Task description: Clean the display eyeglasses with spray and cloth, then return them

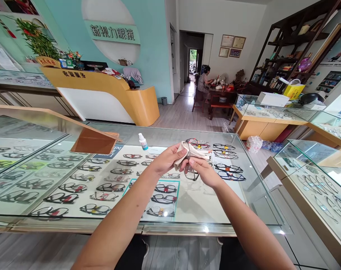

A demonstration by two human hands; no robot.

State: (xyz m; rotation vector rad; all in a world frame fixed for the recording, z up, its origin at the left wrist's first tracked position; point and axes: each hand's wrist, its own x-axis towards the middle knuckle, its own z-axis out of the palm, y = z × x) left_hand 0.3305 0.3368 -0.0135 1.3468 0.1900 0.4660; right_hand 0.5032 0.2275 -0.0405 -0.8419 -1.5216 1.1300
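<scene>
Both my hands meet above the glass display case [198, 210]. My left hand [169, 159] is closed on a beige cleaning cloth [179, 160], which wraps part of a pair of eyeglasses. In my right hand [202, 170] the eyeglasses [192, 176] are gripped by the frame, one lens hanging below the fingers and the other rising above the cloth. Some of the frame is covered by cloth and fingers. A small white spray bottle [143, 141] with a blue lower part stands upright on the glass, left of my hands.
Rows of eyeglasses [165, 188] lie inside the case beneath the glass. A brown wooden piece [94, 140] rests on the left. Further display cases [313, 183] stand to the right. Beyond are a yellow counter [142, 105] and a seated person [204, 80] at a table.
</scene>
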